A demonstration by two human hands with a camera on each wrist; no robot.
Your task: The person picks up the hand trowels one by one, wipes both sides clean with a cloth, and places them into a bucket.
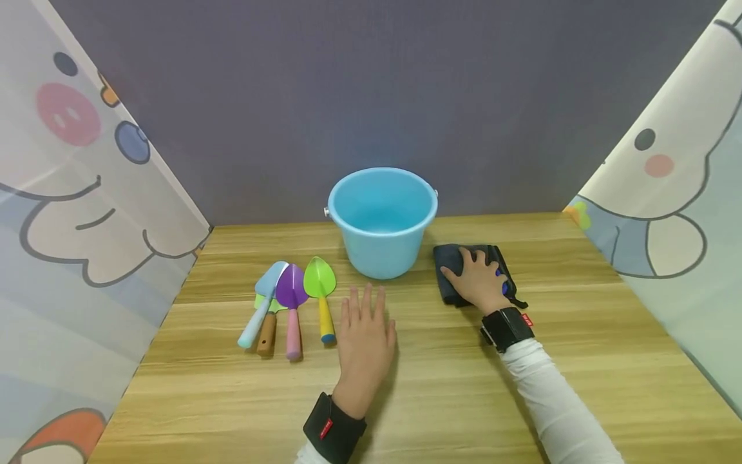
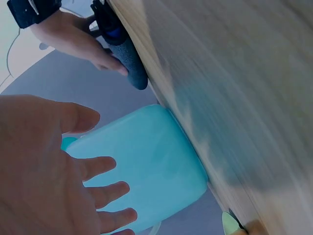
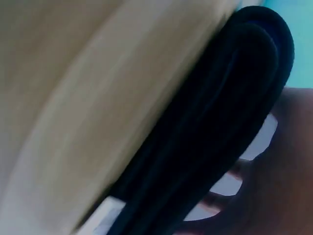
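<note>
My right hand (image 1: 476, 283) rests over a folded dark cloth item (image 1: 449, 258), its fingers spread across the top. The item has a black edge with a short strap and bluish patches at its right. In the right wrist view the dark cloth (image 3: 205, 117) shows thick folded layers, with gaps between it and the fingers. My left hand (image 1: 364, 338) is held palm down over the table, fingers extended, holding nothing. Just beyond its fingertips stands a light blue bucket (image 1: 382, 251); in the left wrist view the fingers overlap the bucket (image 2: 151, 161).
Left of my left hand lie several small toy trowels: a yellow-handled green one (image 1: 319, 278), a purple one (image 1: 292, 287), and a light blue one (image 1: 270, 280) over a brown-handled one (image 1: 266, 335). A dark wall (image 1: 382, 84) backs the wooden table (image 1: 440, 399); cartoon-printed panels flank it.
</note>
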